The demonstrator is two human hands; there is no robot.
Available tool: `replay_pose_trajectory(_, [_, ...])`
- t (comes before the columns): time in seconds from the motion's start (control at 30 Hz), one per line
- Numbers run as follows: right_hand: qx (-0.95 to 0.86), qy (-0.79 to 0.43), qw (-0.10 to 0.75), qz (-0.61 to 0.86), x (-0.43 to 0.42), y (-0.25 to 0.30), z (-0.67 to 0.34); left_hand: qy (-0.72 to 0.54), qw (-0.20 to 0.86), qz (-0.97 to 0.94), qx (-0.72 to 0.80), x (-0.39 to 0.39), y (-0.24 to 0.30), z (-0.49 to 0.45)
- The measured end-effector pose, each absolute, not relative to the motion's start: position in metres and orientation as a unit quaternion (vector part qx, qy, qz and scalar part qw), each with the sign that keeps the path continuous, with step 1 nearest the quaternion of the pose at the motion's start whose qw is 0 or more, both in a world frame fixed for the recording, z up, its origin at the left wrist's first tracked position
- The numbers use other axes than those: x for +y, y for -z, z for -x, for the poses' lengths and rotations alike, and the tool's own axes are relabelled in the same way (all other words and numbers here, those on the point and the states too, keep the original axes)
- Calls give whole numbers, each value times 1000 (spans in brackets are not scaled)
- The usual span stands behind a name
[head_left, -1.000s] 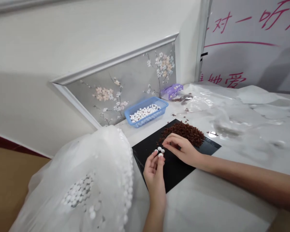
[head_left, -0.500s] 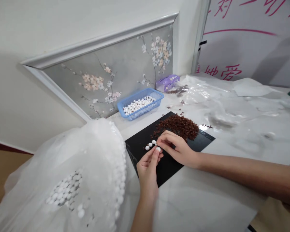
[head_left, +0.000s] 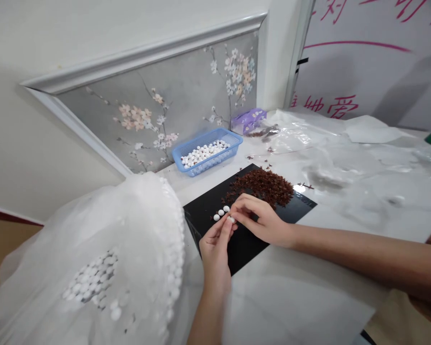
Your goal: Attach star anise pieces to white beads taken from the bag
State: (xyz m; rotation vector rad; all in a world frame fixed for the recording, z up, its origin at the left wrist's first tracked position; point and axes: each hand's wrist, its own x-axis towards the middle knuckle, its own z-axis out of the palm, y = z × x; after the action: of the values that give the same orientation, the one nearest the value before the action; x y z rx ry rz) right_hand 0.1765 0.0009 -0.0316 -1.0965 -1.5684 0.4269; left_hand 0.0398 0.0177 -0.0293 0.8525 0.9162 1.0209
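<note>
My left hand (head_left: 215, 244) pinches a small white bead (head_left: 232, 219) between its fingertips over a black mat (head_left: 244, 239). My right hand (head_left: 260, 220) rests on the mat with its fingertips meeting the same bead; what it pinches is too small to tell. Three loose white beads (head_left: 221, 212) lie on the mat just left of the fingers. Behind the right hand sits a pile of small dark red-brown pieces (head_left: 264, 184).
A big clear plastic bag of white beads (head_left: 104, 268) bulges at the left. A blue basket (head_left: 208, 152) with white beads stands by the flowered wall panel. A purple box (head_left: 248, 120) and crumpled clear plastic (head_left: 330, 158) lie at the back right.
The view has shifted, so everything sits lower left in frame. My two hands have closed together around the bead; the loose beads stay on the mat.
</note>
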Motion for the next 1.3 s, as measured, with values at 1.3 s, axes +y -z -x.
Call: replay_pose_trajectory(1.3, [-767,-134,448,440,5,27,-187,-476,609,-454,443,22,29,-39])
